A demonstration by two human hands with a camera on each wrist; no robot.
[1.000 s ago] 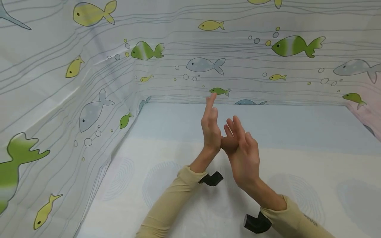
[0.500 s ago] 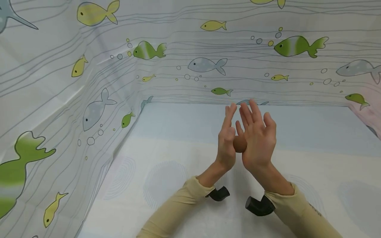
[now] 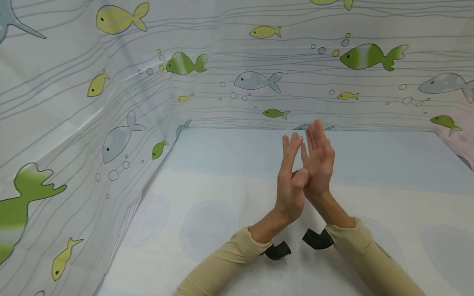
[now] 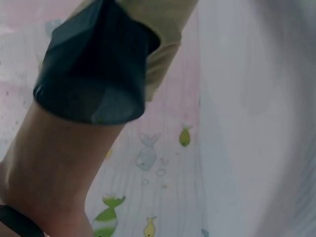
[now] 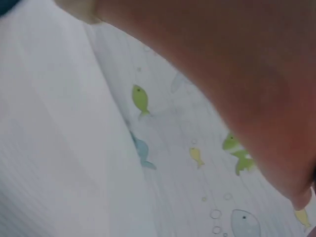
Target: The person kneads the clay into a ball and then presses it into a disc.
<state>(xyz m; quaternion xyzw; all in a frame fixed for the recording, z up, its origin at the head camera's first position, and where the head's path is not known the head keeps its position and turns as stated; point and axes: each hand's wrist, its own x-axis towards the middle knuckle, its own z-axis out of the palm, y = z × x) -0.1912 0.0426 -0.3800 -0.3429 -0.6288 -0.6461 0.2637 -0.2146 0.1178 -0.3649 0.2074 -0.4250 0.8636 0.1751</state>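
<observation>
In the head view my left hand (image 3: 290, 189) and right hand (image 3: 320, 166) are raised palm to palm over the table. Their fingers point up and away, mostly straight and a little spread. The left thumb lies across the gap between the palms. A small brown ball, like clay or dough, was between the palms in the earlier frames; that spot is now hidden behind the left thumb and palm. The left wrist view shows mainly a forearm (image 4: 59, 153) below a dark camera mount (image 4: 94, 74). A blurred bare arm (image 5: 232, 59) fills the top right of the right wrist view.
A white and pale blue tabletop (image 3: 222, 164) with faint circle patterns lies under the hands. A sheet printed with fish (image 3: 218, 53) hangs behind and along the left side. Black camera mounts (image 3: 318, 239) sit at both wrists, close together.
Both hands first moved right, bringing the palms level with each other. The brown ball looked longer, then round, and is now out of sight. The left hand has since slid nearer relative to the right.
</observation>
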